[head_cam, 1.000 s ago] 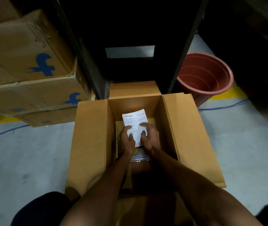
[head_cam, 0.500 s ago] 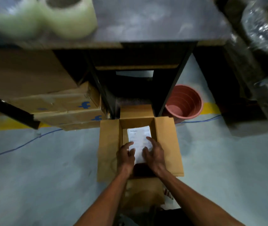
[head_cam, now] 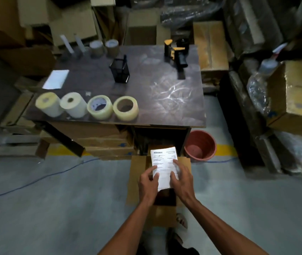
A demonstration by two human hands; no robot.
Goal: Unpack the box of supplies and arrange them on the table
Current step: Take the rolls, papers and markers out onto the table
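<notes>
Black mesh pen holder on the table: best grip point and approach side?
Take the black mesh pen holder by its upper side walls, coming from above and the near table edge. It stands upright, tall and narrow, with bare tabletop around it; something sticks out of its open top, so avoid reaching inside.

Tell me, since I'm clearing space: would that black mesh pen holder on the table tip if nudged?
Probably. The mesh pen holder stands tall on a narrow base and looks light. The table seems glossy, so a low push may slide it instead.

storeroom | stacked cartons (head_cam: 297, 92) | packing table (head_cam: 164, 107) | tape rolls (head_cam: 126, 108)
</notes>
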